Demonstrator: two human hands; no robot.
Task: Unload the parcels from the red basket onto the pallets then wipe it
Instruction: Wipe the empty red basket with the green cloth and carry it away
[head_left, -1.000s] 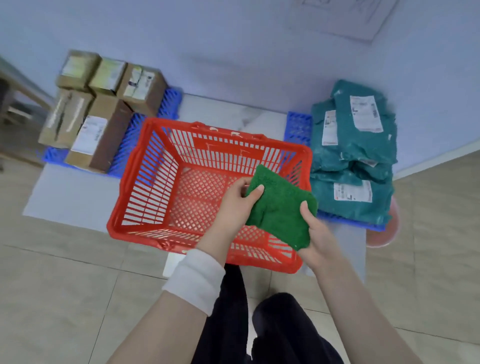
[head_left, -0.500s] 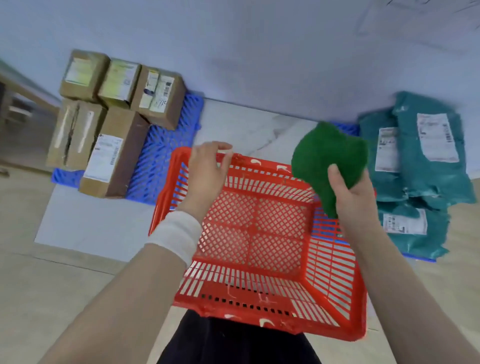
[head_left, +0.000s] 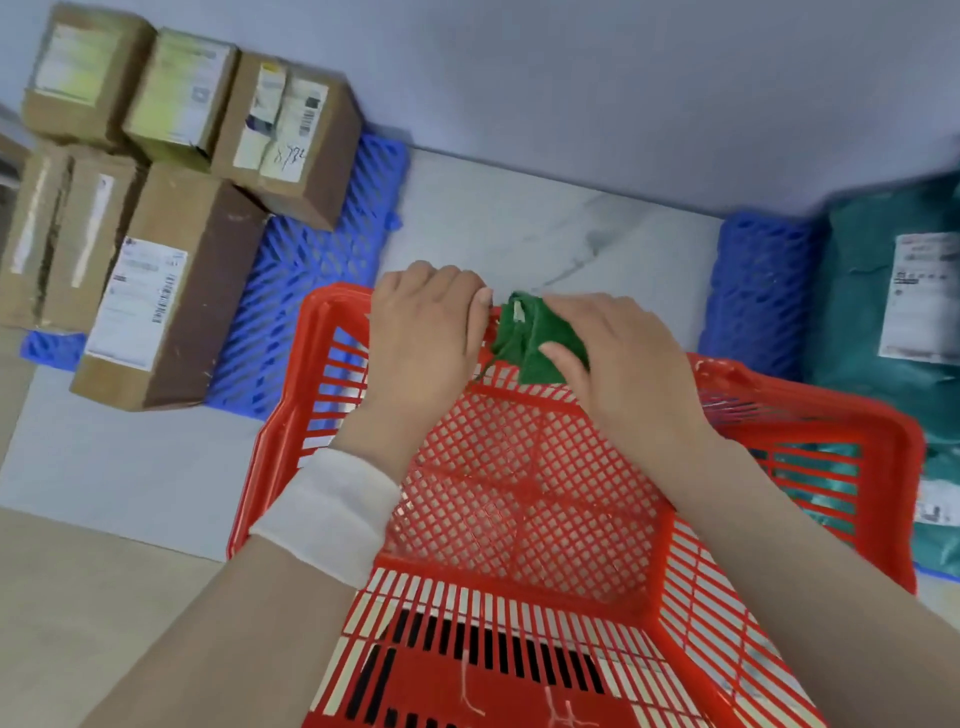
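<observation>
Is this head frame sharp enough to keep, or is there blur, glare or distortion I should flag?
Head view: motion blur smears the cardboard boxes and teal bags, labels unreadable; the left hand, right hand, green cloth and red basket at centre are soft but legible; wide-angle bending shows at edges; light even, no harsh glare.

pale blue wall (head_left: 571, 78), beige floor tiles (head_left: 104, 597)

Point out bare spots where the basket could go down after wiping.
Free: marble slab between the two blue pallets, beyond the red basket; pale patch left of the basket, before the cardboard boxes; bare strip of the left pallet beside them. Crowded: right pallet under teal parcels; basket's far rim, where left hand grips and right hand holds the green cloth.
</observation>
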